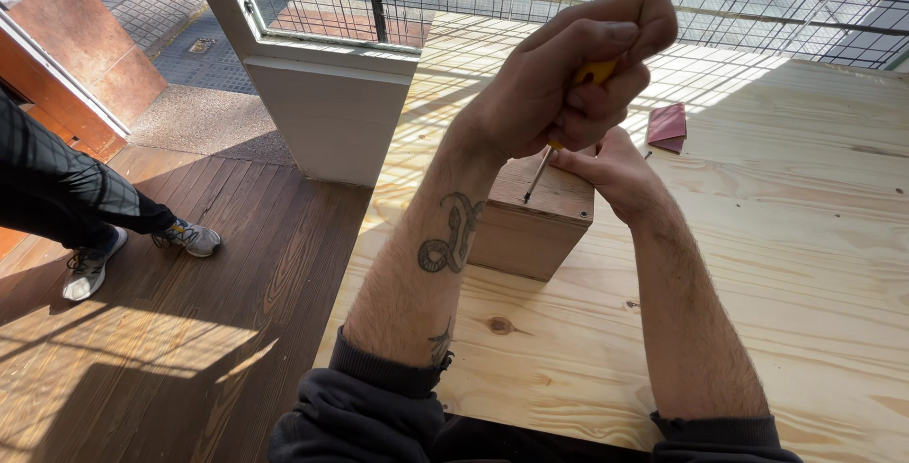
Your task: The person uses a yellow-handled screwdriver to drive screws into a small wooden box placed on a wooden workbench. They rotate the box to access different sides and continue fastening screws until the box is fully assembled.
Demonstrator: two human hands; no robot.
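Observation:
A small wooden block [530, 231] stands on the pale plywood tabletop [757, 236]. My left hand [568, 75] is closed around the yellow handle of a screwdriver [540, 172], held almost upright, its tip touching the block's top face near the left corner. My right hand [615, 169] rests on the block's far right edge, fingers against its top, steadying it. A tattoo shows on my left forearm.
A dark red folded piece [668, 127] and a small screw lie on the table behind the block. A white post [327, 108] and wire-mesh fence stand at the back. Another person's legs and sneakers [90, 264] are on the wooden deck at left.

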